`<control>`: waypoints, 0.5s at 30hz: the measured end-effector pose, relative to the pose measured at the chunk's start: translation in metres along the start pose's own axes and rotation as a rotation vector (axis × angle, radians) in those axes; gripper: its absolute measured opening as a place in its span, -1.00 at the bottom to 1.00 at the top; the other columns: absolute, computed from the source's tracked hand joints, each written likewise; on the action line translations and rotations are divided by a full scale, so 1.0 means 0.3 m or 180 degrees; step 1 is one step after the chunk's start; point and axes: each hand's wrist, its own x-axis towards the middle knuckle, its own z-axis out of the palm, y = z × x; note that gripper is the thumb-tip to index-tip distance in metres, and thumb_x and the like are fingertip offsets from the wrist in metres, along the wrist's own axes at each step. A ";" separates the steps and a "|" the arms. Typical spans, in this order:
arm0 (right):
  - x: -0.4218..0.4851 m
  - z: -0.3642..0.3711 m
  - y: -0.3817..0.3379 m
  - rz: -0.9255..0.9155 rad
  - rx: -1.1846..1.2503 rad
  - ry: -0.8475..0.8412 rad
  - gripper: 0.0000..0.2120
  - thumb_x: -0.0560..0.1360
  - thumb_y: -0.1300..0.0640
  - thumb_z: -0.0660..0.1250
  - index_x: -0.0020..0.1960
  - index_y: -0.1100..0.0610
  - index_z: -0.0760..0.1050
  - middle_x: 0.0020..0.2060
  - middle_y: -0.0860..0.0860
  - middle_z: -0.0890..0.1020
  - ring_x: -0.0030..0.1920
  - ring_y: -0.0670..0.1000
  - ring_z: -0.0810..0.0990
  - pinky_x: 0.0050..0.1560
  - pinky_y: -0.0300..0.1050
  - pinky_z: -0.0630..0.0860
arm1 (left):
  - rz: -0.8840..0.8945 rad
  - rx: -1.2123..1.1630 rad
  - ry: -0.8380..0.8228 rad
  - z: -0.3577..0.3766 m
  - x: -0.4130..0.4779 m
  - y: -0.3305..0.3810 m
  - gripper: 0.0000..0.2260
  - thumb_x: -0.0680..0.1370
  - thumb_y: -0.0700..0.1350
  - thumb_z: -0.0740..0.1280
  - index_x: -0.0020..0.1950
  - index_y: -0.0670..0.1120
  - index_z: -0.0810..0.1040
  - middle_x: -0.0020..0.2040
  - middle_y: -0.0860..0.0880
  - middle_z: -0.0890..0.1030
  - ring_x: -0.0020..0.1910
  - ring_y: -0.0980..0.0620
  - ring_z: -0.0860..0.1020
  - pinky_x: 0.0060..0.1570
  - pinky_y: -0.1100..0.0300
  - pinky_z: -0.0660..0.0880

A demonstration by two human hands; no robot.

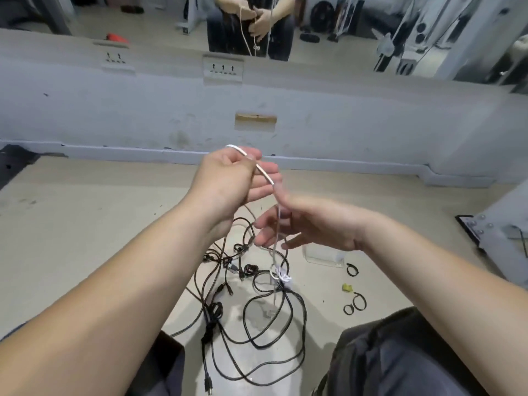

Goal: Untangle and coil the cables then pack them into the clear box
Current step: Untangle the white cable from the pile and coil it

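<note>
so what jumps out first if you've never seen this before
Two raised hands mid-frame: the left hand holds a white cable, which drops past the loose fingers of the right hand to a small white knot near the floor. Beneath them a tangle of black cables sprawls across the floor, with the clear box just to its right. Along the top, a wall mirror reflects the hands.
</note>
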 end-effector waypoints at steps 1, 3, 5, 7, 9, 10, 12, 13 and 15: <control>-0.014 0.006 0.017 0.0059 -0.0341 0.0071 -0.58 0.59 -0.19 0.33 0.25 0.10 0.55 0.18 0.10 0.69 0.19 0.04 0.63 0.28 0.09 0.45 | -0.0038 -0.0218 -0.0024 0.001 0.005 0.003 -0.87 0.72 -0.25 0.17 0.16 -0.20 0.50 -0.12 -0.16 0.77 -0.10 -0.10 0.77 -0.21 0.16 0.68; -0.032 0.027 0.047 0.0198 -0.1324 0.0492 -0.82 0.61 0.16 0.39 0.19 0.15 0.57 0.05 0.09 0.67 0.01 0.02 0.60 0.24 0.08 0.54 | -0.0156 -0.0693 -0.0127 0.006 0.010 0.001 -0.86 0.72 -0.28 0.14 0.18 -0.22 0.47 -0.08 -0.19 0.76 -0.04 -0.14 0.76 -0.15 0.12 0.70; -0.035 0.053 0.062 0.0407 -0.1909 0.1036 -0.88 0.63 0.23 0.29 0.08 0.22 0.59 -0.05 0.17 0.67 -0.12 0.05 0.56 0.05 0.13 0.60 | -0.0193 -0.1076 -0.0190 0.013 0.018 -0.009 -0.86 0.72 -0.30 0.13 0.18 -0.22 0.46 -0.01 -0.23 0.75 0.00 -0.16 0.75 -0.10 0.07 0.70; -0.042 0.077 0.039 0.0254 -0.1286 0.1440 -0.82 0.68 0.24 0.18 0.04 0.23 0.55 -0.11 0.20 0.67 -0.16 0.10 0.56 -0.19 0.07 0.56 | -0.0208 -0.0936 -0.0112 0.008 0.026 -0.030 -0.87 0.72 -0.28 0.14 0.16 -0.20 0.47 0.09 -0.23 0.71 0.03 -0.11 0.75 -0.06 0.07 0.71; -0.051 0.087 -0.009 -0.0150 -0.0303 0.1693 -0.82 0.72 0.19 0.15 0.08 0.19 0.51 -0.15 0.17 0.65 -0.26 0.09 0.55 -0.35 -0.11 0.50 | -0.0311 -0.0029 -0.0008 -0.012 0.014 -0.061 -0.86 0.70 -0.27 0.18 0.18 -0.17 0.51 0.14 -0.20 0.68 0.03 -0.06 0.72 0.01 0.07 0.70; -0.054 0.090 -0.034 -0.0375 0.0037 0.1761 -0.83 0.72 0.17 0.16 0.11 0.18 0.52 -0.17 0.17 0.64 -0.30 0.08 0.55 -0.40 -0.15 0.49 | -0.0400 0.0476 -0.0057 -0.023 -0.003 -0.078 -0.84 0.68 -0.28 0.21 0.18 -0.16 0.54 0.11 -0.19 0.69 0.02 -0.05 0.70 0.04 0.06 0.67; -0.053 0.097 -0.072 -0.0707 0.0518 0.1775 -0.83 0.72 0.15 0.19 0.17 0.17 0.54 -0.21 0.14 0.65 -0.33 0.05 0.57 -0.41 -0.15 0.50 | -0.0586 0.1080 -0.0408 -0.046 -0.043 -0.101 -0.75 0.64 -0.32 0.22 0.03 -0.07 0.65 -0.03 -0.13 0.73 -0.07 -0.05 0.68 0.02 0.05 0.62; -0.050 0.102 -0.086 -0.0776 0.0693 0.1768 -0.82 0.71 0.15 0.21 0.21 0.18 0.55 -0.22 0.14 0.65 -0.34 0.05 0.57 -0.39 -0.13 0.51 | -0.0653 0.1222 -0.0617 -0.054 -0.066 -0.101 -0.68 0.63 -0.31 0.20 -0.10 -0.03 0.69 -0.07 -0.11 0.74 -0.10 -0.04 0.69 0.00 0.06 0.60; -0.038 0.107 -0.100 -0.0794 0.0949 0.1787 -0.79 0.69 0.15 0.25 0.25 0.21 0.55 -0.23 0.15 0.65 -0.35 0.06 0.58 -0.35 -0.10 0.51 | -0.0782 0.1320 -0.0988 -0.066 -0.104 -0.089 -0.64 0.66 -0.25 0.16 -0.13 0.01 0.70 -0.05 -0.11 0.76 -0.07 -0.06 0.72 0.04 0.05 0.57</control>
